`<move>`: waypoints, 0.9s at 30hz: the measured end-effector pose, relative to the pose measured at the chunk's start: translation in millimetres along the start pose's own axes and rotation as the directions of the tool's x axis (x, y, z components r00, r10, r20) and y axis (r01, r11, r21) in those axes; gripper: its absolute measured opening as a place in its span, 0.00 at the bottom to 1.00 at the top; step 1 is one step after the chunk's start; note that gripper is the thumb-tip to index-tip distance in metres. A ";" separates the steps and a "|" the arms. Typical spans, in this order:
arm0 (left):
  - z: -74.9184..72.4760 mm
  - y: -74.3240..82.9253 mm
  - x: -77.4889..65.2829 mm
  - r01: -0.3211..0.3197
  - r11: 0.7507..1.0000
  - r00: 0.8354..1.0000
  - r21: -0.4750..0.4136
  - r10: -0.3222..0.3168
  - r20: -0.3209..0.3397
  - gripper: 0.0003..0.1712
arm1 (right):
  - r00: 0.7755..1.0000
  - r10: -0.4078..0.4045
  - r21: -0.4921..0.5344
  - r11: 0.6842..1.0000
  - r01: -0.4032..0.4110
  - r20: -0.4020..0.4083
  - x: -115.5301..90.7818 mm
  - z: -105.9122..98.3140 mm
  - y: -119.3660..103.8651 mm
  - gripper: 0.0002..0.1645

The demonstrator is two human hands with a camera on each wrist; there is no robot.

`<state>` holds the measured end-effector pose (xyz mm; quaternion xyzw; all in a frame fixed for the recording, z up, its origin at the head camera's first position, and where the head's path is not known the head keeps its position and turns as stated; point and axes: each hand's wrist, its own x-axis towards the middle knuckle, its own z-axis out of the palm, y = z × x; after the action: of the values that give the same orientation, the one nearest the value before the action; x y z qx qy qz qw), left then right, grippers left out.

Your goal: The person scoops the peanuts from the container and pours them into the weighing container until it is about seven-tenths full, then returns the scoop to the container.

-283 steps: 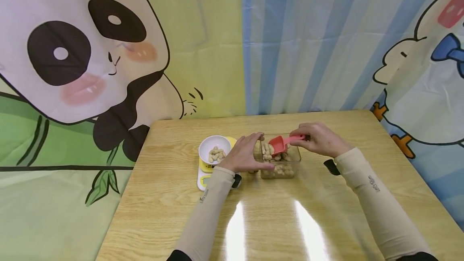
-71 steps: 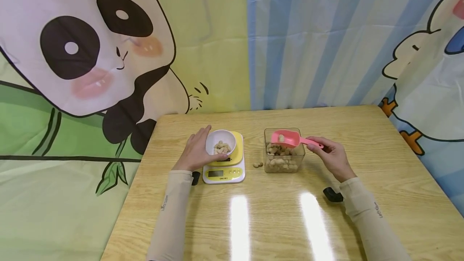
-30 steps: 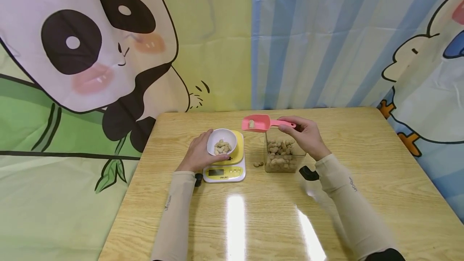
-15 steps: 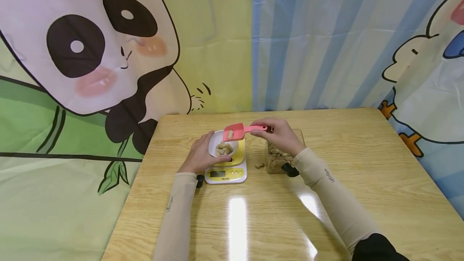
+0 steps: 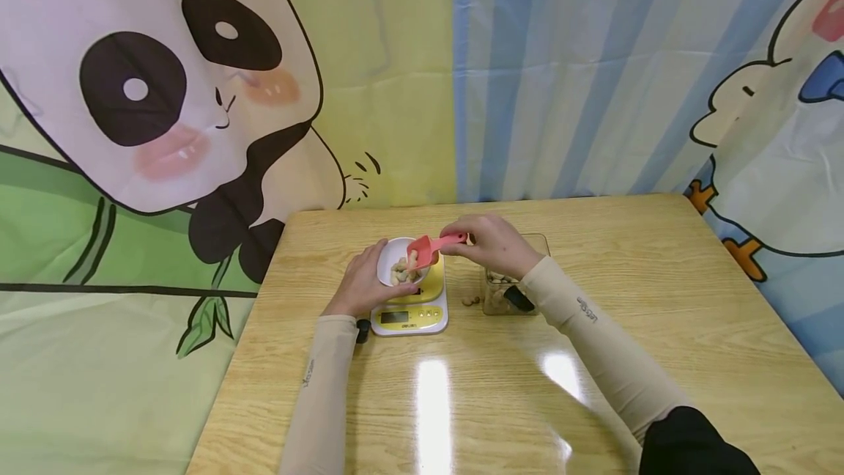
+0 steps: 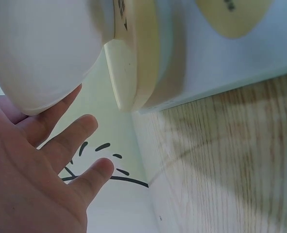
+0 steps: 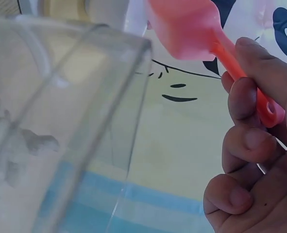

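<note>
Pinching the pink scoop (image 5: 422,253) by its handle, right hand (image 5: 491,244) holds it tilted over the white bowl (image 5: 389,253) at 2 o'clock, while left hand (image 5: 357,281) grips that bowl from 8 o'clock at the scale (image 5: 422,319), probably to steady its peanuts (image 5: 399,272), clear container (image 5: 491,303) at 4 o'clock.

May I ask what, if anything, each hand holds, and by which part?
The right hand pinches the pink scoop by its handle; the left hand holds the white bowl around its side.
</note>
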<state>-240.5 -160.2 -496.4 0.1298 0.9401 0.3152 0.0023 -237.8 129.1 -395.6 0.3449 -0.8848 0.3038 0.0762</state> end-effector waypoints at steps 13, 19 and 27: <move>1.8 0.9 -0.4 -0.007 1.000 1.000 -0.016 0.007 0.003 0.75 | 0.999 -0.008 0.097 0.995 0.012 -0.040 -7.7 -20.7 5.6 0.14; 2.7 1.3 -0.6 0.000 1.000 1.000 -0.015 0.000 -0.005 0.74 | 0.998 0.015 0.114 0.993 -0.008 -0.063 -24.7 -40.3 16.1 0.11; 2.4 0.6 -2.7 0.005 1.000 1.000 -0.028 -0.006 -0.010 0.75 | 0.990 0.110 0.151 0.984 -0.096 -0.090 -54.5 -59.2 31.1 0.13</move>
<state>-237.6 -159.0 -498.2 0.1255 0.9360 0.3289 0.0002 -221.7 212.8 -381.9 0.2881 -0.8719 0.3882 0.0780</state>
